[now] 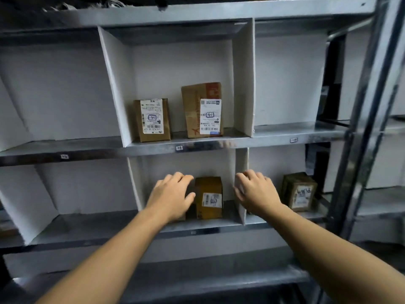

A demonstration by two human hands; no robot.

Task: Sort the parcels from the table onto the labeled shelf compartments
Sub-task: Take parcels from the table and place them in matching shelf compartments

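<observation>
box (209, 197): upright, long axis vertical, just left of the divider (241, 160), between both hands.
left hand (172, 195): nearer, left of the divider at the box's left face; fingers loosely curved, gripping nothing; contact unclear.
right hand (256, 191): over the divider's front edge; fingers slack, empty.
count: four parcels: box, tall parcel (202, 110) and short parcel (152, 120) above-left of the divider, dark parcel (299, 191) right of it.

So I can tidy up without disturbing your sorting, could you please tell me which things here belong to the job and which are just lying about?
Job: lower-middle parcel, between the left hand and right hand; small upper parcel; tall upper parcel; lower-right parcel; shelf-edge label.
Lying about: pale cords on top; neighbouring rack.
</observation>
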